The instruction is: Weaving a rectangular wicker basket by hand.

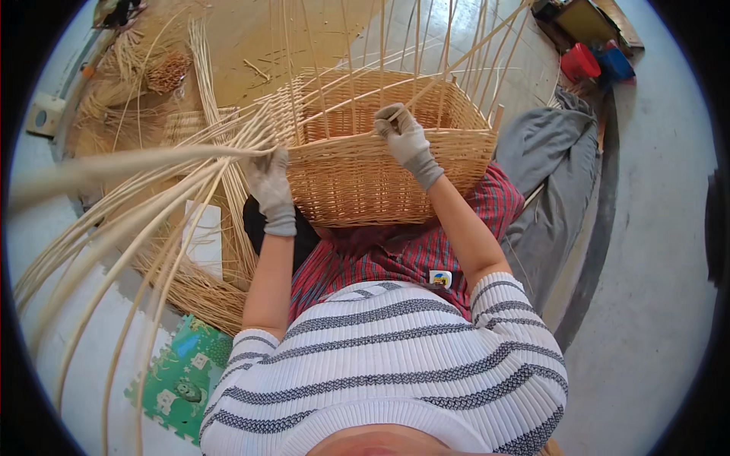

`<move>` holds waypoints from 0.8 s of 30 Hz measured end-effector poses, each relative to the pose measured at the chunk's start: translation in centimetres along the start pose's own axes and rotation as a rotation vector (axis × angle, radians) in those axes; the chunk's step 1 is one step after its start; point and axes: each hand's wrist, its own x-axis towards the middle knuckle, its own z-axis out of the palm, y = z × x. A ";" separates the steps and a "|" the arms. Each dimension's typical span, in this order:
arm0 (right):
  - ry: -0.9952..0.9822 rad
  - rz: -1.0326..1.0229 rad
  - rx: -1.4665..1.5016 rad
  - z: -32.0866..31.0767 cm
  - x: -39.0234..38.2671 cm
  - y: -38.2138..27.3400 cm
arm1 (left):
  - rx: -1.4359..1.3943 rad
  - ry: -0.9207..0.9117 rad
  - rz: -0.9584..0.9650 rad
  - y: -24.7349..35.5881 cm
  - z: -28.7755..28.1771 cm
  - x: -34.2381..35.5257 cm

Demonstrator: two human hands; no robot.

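Head view, looking down: I see a half-woven wicker basket point(365, 171) resting on the lap, against a red plaid cloth point(395, 254). Left hand point(268, 182), in a grey glove, is closed around a bundle of long willow rods point(137, 163) that fan out leftward over the floor. Right hand point(404, 137), also gloved, pinches a single upright stake point(456, 64) at the basket rim. Green foam mat point(182, 376) lies lower left; grey cloth point(551, 175) just right of the basket.
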 end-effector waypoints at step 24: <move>-0.231 -0.100 -0.433 13.7 12.4 -10.1 | -0.002 -0.224 -0.451 -5.0 -0.9 5.3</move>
